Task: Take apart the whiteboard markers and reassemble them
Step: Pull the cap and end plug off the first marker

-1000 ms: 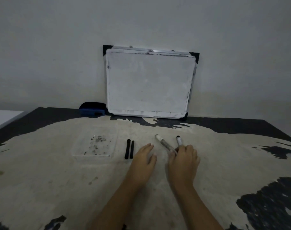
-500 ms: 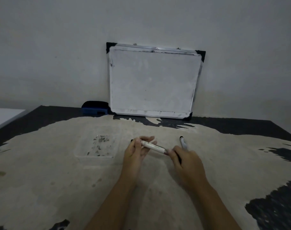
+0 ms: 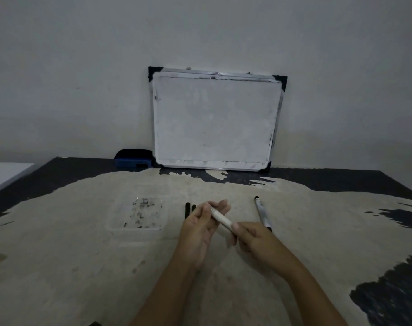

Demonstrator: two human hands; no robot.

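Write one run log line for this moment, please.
both hands hold marker barrel | left hand | right hand | second marker on table

Two bare forearms reach in from the lower edge and meet at mid-frame, raised off the surface. The left hand (image 3: 200,225) is turned palm inward, fingers loosely curled and tips pointing up, cradling one end of a marker (image 3: 221,218). The right hand (image 3: 252,236) sits lower and just beside it, knuckles up, thumb and forefinger pinching the marker's near end. Both wrists are bent slightly towards each other.
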